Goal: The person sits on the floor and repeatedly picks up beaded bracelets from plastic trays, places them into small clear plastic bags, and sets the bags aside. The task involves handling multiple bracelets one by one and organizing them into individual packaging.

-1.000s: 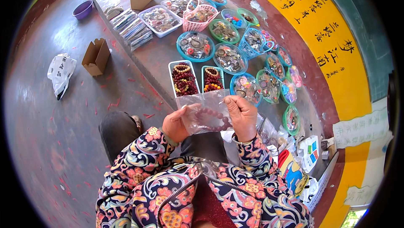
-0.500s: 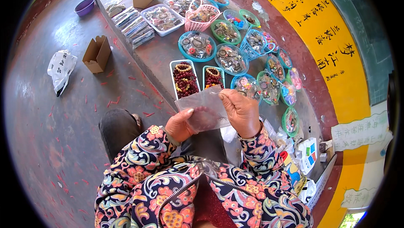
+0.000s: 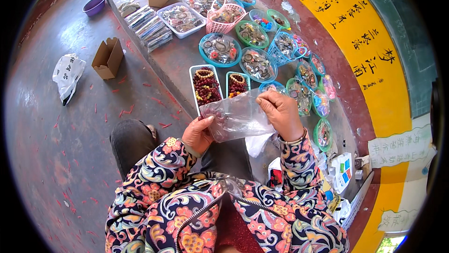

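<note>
A clear plastic bag (image 3: 241, 121) is stretched between my hands in front of my lap. My left hand (image 3: 198, 135) pinches its left end between thumb and fingers. At the far right corner, my right hand (image 3: 284, 114) grips the bag's edge with closed fingertips. Dark red beads show at the bag's left end by my left thumb; whether they all lie inside is hard to make out. Just beyond the bag stand a white tray (image 3: 191, 76) of dark red and yellow bead bracelets (image 3: 206, 85) and a smaller tray of similar bracelets (image 3: 237, 84).
Several round baskets of small packaged items, including a blue basin (image 3: 201, 53), spread ahead and right. A pink basket (image 3: 228, 14) stands farther back. Left are cardboard boxes (image 3: 106, 59), a white plastic bag (image 3: 69, 74) and a purple basin (image 3: 95, 6). A step edge (image 3: 159, 73) crosses the floor.
My right hand has moved right and slightly up, drawing the bag out longer and flatter. The beads seen mid-bag earlier now show at its left end.
</note>
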Motion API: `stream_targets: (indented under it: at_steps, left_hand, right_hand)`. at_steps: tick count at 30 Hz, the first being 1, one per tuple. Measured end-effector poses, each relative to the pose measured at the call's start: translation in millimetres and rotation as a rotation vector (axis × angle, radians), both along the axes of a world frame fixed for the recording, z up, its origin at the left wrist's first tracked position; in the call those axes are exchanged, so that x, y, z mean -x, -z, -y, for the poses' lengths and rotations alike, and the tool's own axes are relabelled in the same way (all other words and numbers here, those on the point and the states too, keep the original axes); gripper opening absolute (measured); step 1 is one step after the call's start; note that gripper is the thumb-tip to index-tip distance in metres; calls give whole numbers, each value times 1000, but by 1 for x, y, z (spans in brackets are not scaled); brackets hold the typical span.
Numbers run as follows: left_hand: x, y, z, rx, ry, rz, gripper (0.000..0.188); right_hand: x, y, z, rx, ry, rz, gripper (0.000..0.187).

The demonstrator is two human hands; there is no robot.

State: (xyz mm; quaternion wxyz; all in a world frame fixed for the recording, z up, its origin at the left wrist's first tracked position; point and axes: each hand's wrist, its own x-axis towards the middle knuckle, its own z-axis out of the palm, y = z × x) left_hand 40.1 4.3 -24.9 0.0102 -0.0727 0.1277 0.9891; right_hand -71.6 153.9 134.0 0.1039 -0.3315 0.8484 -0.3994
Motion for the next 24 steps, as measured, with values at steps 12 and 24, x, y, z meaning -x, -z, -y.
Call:
stream_targets:
  at_steps: [12, 24]
  left_hand:
    - [7, 3, 7, 360, 3, 123, 22]
    - [3, -6, 0, 833, 63, 35, 15]
  right_hand:
    - [30, 30, -40, 91, 160, 325, 37]
    - [16, 46, -33, -199, -186, 303, 14]
